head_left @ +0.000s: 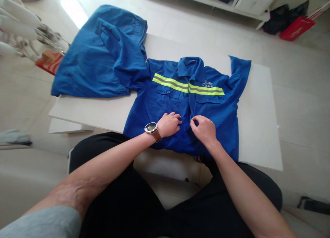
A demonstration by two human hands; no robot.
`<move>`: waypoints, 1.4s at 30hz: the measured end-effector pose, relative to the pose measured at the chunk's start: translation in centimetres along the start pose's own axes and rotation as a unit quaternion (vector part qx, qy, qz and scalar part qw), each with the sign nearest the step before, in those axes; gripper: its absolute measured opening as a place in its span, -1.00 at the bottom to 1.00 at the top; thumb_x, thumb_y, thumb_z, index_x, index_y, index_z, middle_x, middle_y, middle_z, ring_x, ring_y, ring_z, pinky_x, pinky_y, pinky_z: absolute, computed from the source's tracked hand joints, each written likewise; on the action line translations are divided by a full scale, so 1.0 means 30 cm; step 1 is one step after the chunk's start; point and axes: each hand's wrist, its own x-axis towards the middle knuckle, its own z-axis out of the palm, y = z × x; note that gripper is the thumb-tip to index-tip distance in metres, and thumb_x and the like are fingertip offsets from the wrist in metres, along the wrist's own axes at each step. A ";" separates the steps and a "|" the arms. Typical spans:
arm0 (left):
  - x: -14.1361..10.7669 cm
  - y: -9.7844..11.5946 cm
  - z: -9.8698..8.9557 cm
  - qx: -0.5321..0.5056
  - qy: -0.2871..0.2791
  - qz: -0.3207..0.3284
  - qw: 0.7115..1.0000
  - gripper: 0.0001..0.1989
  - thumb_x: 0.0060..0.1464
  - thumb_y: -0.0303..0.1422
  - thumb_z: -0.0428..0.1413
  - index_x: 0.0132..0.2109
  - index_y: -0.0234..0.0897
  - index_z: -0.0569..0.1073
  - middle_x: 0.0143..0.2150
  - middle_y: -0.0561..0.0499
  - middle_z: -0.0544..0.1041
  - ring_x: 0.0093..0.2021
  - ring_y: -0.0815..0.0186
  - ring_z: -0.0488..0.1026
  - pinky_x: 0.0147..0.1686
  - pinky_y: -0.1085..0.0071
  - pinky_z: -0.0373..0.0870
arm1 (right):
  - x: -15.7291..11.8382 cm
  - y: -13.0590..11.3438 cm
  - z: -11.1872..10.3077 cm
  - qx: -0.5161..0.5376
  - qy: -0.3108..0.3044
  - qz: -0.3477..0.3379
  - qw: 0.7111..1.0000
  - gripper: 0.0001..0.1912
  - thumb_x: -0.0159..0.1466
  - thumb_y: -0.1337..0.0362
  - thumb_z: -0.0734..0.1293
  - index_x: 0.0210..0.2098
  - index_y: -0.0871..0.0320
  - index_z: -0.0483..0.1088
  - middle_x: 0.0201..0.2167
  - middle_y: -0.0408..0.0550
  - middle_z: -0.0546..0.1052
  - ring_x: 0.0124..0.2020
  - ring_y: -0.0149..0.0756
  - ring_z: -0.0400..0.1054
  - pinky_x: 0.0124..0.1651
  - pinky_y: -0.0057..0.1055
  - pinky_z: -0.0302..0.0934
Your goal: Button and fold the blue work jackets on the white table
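Note:
A blue work jacket point(165, 104) lies front side up on the white table, its collar pointing away from me. Yellow and grey reflective strips cross its chest, and white lettering sits above one of them. My left hand point(168, 124), with a watch point(151, 128) on the wrist, rests palm down on the lower front, its fingers extended and slightly bent. Just right of the front opening, my right hand point(204, 128) pinches the jacket's front edge between thumb and forefinger. The jacket's bottom edge hangs over the table's near side.
Another blue garment point(85, 59) is spread over the table's left end, touching the jacket's sleeve. The white table point(260, 128) extends to the right. Beyond it stand a white cabinet point(254, 2) and a red box point(296, 27). A white rack point(20, 28) is at far left.

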 end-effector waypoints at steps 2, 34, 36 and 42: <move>-0.001 0.015 -0.013 0.001 -0.008 0.004 1.000 -0.68 0.28 -0.32 0.00 -0.14 -0.29 0.66 0.06 -0.20 0.58 0.08 0.06 0.44 0.01 0.16 0.34 | -0.003 -0.007 -0.005 0.017 -0.009 0.016 1.000 -0.80 0.30 0.22 0.29 -0.39 0.07 0.53 -0.33 -0.02 0.65 -0.28 -0.10 0.52 -0.21 -0.28 0.27; 0.085 0.015 0.061 -0.402 0.082 -0.087 0.908 -0.90 0.15 -0.49 0.08 -0.25 -0.23 0.48 -0.47 0.10 0.57 -0.42 0.32 0.56 -0.34 0.48 0.37 | -0.017 0.023 0.005 0.059 -0.041 -0.046 0.996 -0.90 0.33 0.29 0.32 -0.21 0.08 0.50 -0.19 0.00 0.57 -0.10 -0.09 0.44 -0.05 -0.21 0.33; 0.080 0.015 0.054 -0.428 0.081 -0.091 0.896 -0.91 0.13 -0.51 0.09 -0.27 -0.24 0.46 -0.48 0.10 0.57 -0.42 0.33 0.58 -0.34 0.49 0.38 | -0.015 0.022 0.012 0.070 -0.039 -0.053 0.995 -0.90 0.34 0.29 0.31 -0.21 0.09 0.49 -0.20 0.01 0.57 -0.10 -0.09 0.44 -0.03 -0.20 0.32; 0.067 -0.001 0.059 -0.460 0.094 -0.087 0.879 -0.90 0.07 -0.52 0.09 -0.30 -0.26 0.47 -0.49 0.10 0.57 -0.39 0.35 0.56 -0.32 0.51 0.37 | -0.007 0.008 0.026 0.106 -0.043 -0.057 0.992 -0.94 0.32 0.28 0.34 -0.23 0.10 0.46 -0.21 0.01 0.56 -0.13 -0.10 0.45 -0.05 -0.21 0.32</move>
